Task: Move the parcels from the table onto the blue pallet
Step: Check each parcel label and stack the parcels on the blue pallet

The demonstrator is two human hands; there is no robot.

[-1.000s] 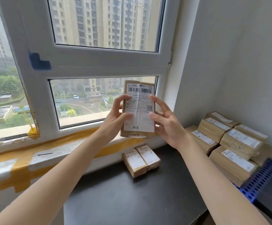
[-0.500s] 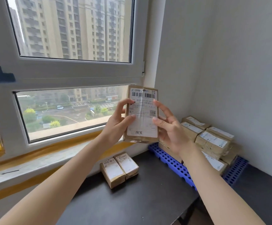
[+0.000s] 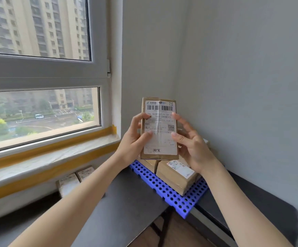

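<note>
I hold a brown cardboard parcel [image 3: 159,129] upright in the air, its white shipping label facing me. My left hand [image 3: 133,139] grips its left edge, thumb and fingers on the label. My right hand [image 3: 191,143] pinches the right edge with spread fingers. The parcel hangs above the blue perforated pallet [image 3: 164,189], which bridges two dark tables in the corner. Stacked parcels [image 3: 176,175] lie on the pallet, mostly hidden behind my hands. Two small parcels [image 3: 75,179] remain on the dark table [image 3: 126,202] by the window, partly behind my left forearm.
A window with a yellow-taped sill [image 3: 52,157] runs along the left. Grey walls [image 3: 242,86] close the corner behind the pallet. A second dark table [image 3: 262,198] stands at the right, with a gap and wooden floor [image 3: 171,232] between the tables.
The view has swung right toward the corner. The parcel in both hands has travelled right and now hangs over the pallet; the two table parcels have slid to the lower left.
</note>
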